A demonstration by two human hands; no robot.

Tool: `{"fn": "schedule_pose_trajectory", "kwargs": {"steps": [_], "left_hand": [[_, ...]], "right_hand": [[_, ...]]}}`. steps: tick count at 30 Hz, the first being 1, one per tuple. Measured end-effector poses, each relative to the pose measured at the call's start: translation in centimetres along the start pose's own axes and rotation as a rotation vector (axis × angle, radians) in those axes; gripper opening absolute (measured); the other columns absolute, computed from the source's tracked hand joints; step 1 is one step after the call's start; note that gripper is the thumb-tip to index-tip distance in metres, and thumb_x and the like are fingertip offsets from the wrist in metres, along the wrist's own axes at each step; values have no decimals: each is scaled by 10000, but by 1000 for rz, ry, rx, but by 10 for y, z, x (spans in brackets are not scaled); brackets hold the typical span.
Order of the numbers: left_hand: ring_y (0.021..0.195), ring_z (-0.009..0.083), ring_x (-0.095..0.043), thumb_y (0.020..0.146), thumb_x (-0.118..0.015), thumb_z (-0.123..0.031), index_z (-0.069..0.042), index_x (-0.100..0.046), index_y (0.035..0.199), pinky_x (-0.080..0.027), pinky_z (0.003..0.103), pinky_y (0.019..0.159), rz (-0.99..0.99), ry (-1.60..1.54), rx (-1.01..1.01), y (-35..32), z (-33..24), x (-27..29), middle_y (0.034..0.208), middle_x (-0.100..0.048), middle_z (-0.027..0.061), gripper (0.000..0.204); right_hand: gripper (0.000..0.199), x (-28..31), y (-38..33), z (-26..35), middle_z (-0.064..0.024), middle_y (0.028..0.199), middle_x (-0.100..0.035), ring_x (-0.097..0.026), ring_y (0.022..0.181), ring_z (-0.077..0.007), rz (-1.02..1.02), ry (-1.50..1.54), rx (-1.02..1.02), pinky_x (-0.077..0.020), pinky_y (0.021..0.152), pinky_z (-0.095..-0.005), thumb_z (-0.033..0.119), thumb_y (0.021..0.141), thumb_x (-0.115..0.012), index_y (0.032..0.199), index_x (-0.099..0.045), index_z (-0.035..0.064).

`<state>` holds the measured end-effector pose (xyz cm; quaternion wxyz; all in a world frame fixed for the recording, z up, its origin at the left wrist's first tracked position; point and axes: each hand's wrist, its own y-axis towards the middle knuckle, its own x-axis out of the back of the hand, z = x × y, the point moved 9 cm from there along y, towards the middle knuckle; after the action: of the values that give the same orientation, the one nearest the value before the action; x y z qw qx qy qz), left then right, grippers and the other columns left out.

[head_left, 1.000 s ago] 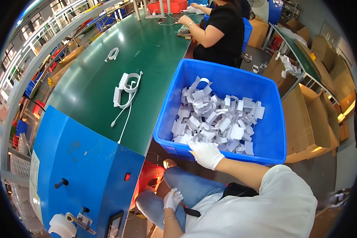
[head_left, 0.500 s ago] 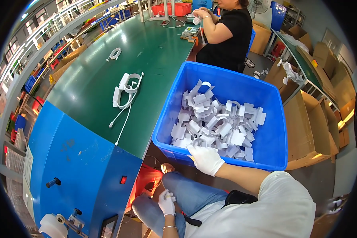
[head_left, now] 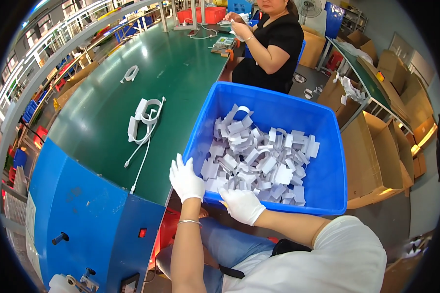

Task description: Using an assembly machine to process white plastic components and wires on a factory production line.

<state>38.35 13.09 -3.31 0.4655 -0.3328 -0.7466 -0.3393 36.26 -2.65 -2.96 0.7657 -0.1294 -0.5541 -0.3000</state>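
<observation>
A big blue plastic bin (head_left: pixel 330 161) stands in front of me, holding a heap of white folded paper pieces (head_left: pixel 259 156), several bent into loops. My right hand (head_left: pixel 243 205), in a white glove, is closed over the bin's near rim. My left hand (head_left: pixel 187 179), also gloved, is at the bin's near left corner with its fingers stretched out and apart; whether it touches the rim I cannot tell. On the green table (head_left: pixel 176 78) to the left lies a white cable (head_left: pixel 141 166) beside white paper loops (head_left: pixel 143 119). A smaller white loop (head_left: pixel 130 73) lies farther back.
A blue machine (head_left: pixel 83 205) with a red switch stands at the near left, against the table. Beyond the bin a person in black (head_left: pixel 281 44) sits working with both hands. Open cardboard boxes (head_left: pixel 376 156) line the right side, below another green table (head_left: pixel 362 63).
My left hand has risen from beside my lap to the bin's near left corner. My right hand stays at the near rim. The view has shifted slightly, and the other person has turned.
</observation>
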Motion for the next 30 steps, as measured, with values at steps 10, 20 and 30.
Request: {"fn": "schedule_pose_trajectory", "kwargs": {"steps": [10,20,30], "left_hand": [[1312,339,-358,739,-548,-44,-190,-659,1129,-254,426,1108,-66,-43,-24,3,11,0,1390,-430,138,431],[1311,330,-367,719,-532,-4,-191,-677,1106,-250,414,1111,-104,-137,8,-3,18,3,1389,-440,138,453],[1313,326,-365,716,-531,3,-192,-678,1106,-236,409,1119,-91,-146,10,-1,15,4,1387,-446,131,461]], "right_hand": [[330,-3,3,-2,-144,748,-611,-626,686,-312,31,-59,8,-493,608,-409,198,831,-610,1103,-517,35],[254,1,-1,8,-146,758,-616,-631,690,-323,-80,-81,60,-497,607,-431,220,859,-585,1027,-517,42],[265,1,0,6,-140,753,-615,-630,683,-316,-53,-105,55,-497,604,-417,227,859,-588,1035,-516,42]]}}
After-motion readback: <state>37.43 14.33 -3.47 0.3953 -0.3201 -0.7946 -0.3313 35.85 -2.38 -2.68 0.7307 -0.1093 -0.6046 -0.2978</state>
